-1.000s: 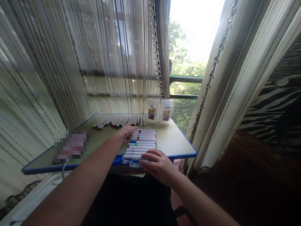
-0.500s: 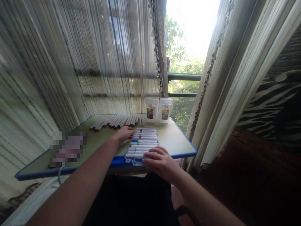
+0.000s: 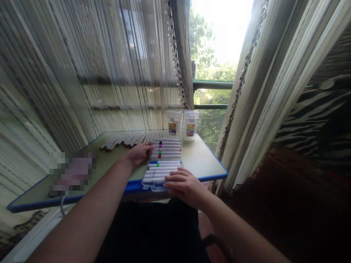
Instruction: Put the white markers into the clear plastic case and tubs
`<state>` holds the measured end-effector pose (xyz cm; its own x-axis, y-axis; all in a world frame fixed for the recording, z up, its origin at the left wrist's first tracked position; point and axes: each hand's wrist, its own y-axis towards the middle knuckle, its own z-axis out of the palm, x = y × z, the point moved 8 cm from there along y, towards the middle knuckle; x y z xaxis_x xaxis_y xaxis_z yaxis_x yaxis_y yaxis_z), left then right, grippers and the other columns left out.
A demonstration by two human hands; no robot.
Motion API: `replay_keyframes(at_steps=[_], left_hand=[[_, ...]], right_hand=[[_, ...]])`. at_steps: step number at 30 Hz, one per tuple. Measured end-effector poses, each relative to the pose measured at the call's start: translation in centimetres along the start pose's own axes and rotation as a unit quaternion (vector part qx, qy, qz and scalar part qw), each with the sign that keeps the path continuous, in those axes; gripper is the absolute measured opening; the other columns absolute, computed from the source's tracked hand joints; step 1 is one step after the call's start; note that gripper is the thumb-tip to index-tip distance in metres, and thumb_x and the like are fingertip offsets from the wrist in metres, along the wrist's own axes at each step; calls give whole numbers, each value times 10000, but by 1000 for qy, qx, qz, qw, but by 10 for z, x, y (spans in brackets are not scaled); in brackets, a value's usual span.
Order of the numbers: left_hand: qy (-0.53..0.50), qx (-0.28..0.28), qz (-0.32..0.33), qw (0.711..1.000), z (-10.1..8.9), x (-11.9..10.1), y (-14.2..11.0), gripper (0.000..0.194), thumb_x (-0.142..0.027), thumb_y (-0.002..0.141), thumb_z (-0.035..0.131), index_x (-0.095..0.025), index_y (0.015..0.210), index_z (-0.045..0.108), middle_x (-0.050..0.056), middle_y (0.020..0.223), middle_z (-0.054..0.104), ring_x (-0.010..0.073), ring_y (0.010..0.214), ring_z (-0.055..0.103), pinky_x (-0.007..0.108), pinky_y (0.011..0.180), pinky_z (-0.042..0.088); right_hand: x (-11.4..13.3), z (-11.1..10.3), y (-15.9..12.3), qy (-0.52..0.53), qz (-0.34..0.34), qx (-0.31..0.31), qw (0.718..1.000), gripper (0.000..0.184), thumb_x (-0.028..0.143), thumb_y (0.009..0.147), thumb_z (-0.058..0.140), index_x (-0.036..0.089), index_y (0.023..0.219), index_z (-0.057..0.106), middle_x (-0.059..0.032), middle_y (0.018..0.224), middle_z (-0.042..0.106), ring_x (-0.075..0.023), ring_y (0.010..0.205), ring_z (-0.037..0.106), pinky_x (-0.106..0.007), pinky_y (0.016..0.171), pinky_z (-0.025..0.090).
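A clear flat case (image 3: 163, 160) full of white markers with coloured bands lies at the near edge of a pale table with a blue rim (image 3: 204, 178). My left hand (image 3: 138, 153) rests against the case's left side, fingers stretched toward the markers in its far half. On the near end of the case lies my right hand (image 3: 182, 184), fingers flat and spread over the markers. A small gap shows between the far and the near group of markers.
A row of loose markers (image 3: 127, 139) lies at the table's far edge. Two clear plastic boxes (image 3: 182, 124) with labels stand at the far right corner. A pixelated object (image 3: 71, 172) sits on the left. Curtains hang close behind and to the right.
My left hand has slid toward me along the case's left side. The far markers now sit apart from the near ones. The view has shifted slightly; my right hand stays put.
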<state>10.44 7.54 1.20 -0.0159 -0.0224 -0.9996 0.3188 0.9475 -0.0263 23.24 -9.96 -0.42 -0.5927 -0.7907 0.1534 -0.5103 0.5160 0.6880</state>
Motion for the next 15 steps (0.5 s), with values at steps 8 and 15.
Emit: replay_keyframes(at_steps=[8, 15], left_hand=[[-2, 16, 95, 995, -4, -5, -11, 413, -223, 566, 774, -165, 938, 604, 36, 851, 703, 178, 810, 665, 312, 806, 528], [134, -17, 166, 977, -8, -21, -35, 444, -448, 527, 780, -202, 856, 611, 50, 917, 707, 260, 972, 627, 337, 864, 494]], right_hand=[[-3, -4, 0, 9, 4, -7, 1000, 220, 337, 891, 531, 270, 1048, 670, -13, 1145, 672, -153, 1133, 581, -364, 1058, 371], [-8, -5, -2, 42, 3, -19, 999, 209, 322, 860, 574, 254, 1031, 674, -33, 1139, 674, -172, 1145, 572, -380, 1047, 388]])
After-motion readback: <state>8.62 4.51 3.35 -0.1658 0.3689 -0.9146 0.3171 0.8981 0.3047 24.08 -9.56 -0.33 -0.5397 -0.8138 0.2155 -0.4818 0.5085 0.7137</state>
